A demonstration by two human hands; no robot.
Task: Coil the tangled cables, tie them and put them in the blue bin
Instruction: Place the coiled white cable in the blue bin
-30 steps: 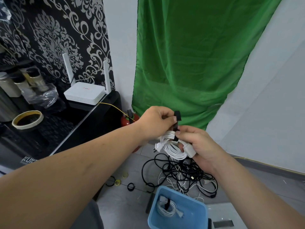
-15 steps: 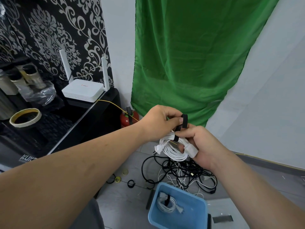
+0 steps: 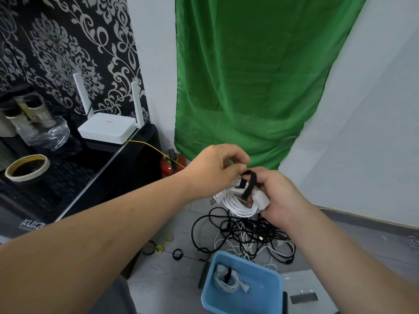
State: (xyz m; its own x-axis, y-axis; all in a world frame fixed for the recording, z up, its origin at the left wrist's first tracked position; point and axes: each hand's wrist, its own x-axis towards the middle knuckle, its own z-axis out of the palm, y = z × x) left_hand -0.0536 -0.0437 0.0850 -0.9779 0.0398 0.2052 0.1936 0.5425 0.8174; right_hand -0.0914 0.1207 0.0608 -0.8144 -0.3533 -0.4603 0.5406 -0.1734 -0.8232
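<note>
L side: black glossy tabletop (image 3: 74, 177) carries a tape roll (image 3: 27, 167), flat paper ring w/ dark core, and a white router (image 3: 106, 130), matte plastic box w/ two upright antennae; neither is part of the job. Floor below: a few spare ties (image 3: 178, 253), small black loops, lie near the work, prob. kept there for reach. Centre: left hand (image 3: 215, 166) is raised, fingers curled, pinching the free end of the black strap (image 3: 248, 184). The strap is flat, soft, fabric-like, and loops over the bundle, so the step in hand appears to be tying, not yet closed. White cable coil (image 3: 240, 205): thin, smooth round cord in neat oval turns, held in mid-air above the floor pile so the turns hang clear and don't snag. Under it, tangled cables (image 3: 244, 234), mostly black w/ some white, limp and overlapping on grey floor tiles; these remain to be done. Blue bin (image 3: 260, 298), rigid smooth plastic w/ rounded corners, sits just in front of the pile and holds one tied coil (image 3: 226, 279), white w/ a black band. R side: right hand (image 3: 278, 200) grips the coil plus its blocky white plug end, thumb resting by the strap, prob. to keep the turns together while the tie is drawn
</note>
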